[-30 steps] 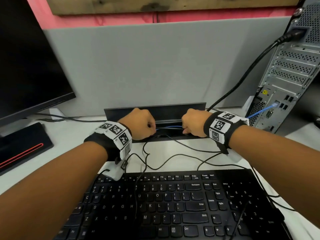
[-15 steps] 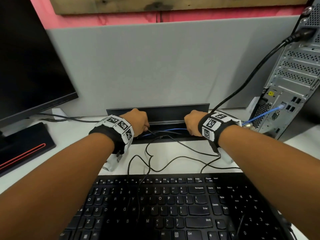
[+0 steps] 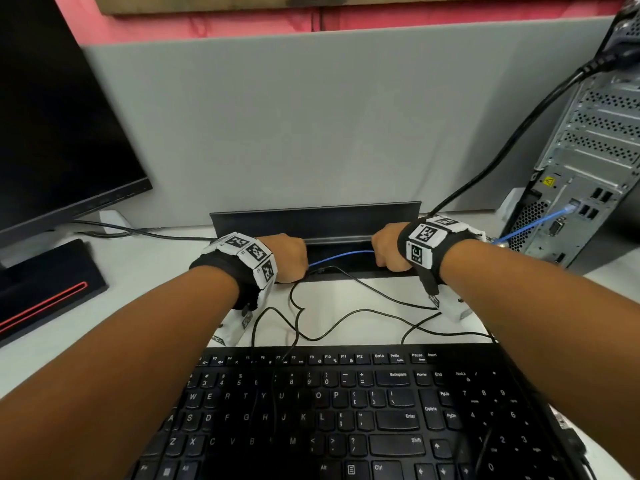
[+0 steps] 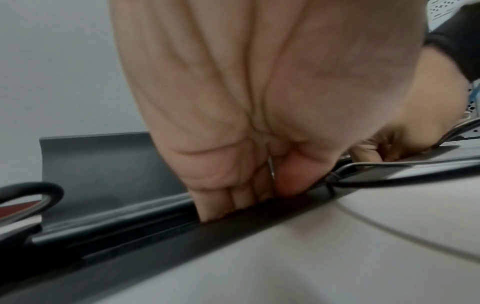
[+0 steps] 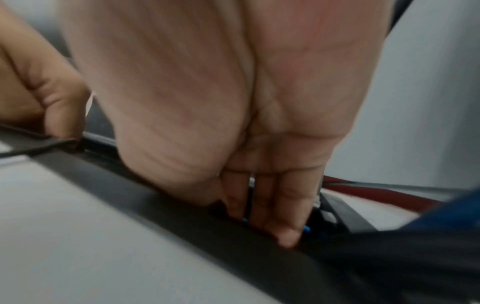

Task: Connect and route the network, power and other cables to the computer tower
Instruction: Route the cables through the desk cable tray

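A black keyboard (image 3: 346,410) lay nearest, with thin black wires (image 3: 346,317) looping across the white desk (image 3: 138,271) between it and the hands. Beyond the wires, both hands reached into a black cable trough (image 3: 315,220) set in the desk, its lid standing open behind them. The left hand (image 3: 287,258) sat at the trough's left end, fingers curled down into the slot; the wrist view was too blurred to tell whether they gripped anything. The right hand (image 3: 388,251) sat at the right end, its fingers (image 5: 283,205) also dipped into the slot, with blue showing between them, so it appeared to hold the blue network cable (image 3: 343,256). That cable stretched across the trough opening between the two hands, which were well apart. Past the right wrist it ran up to a port on the back of the computer tower (image 3: 588,161), standing on the right. A thick black power cable (image 3: 519,136) rose from the trough area to the tower's top. A dark monitor (image 3: 59,126) stood at far left before a grey partition (image 3: 311,116).
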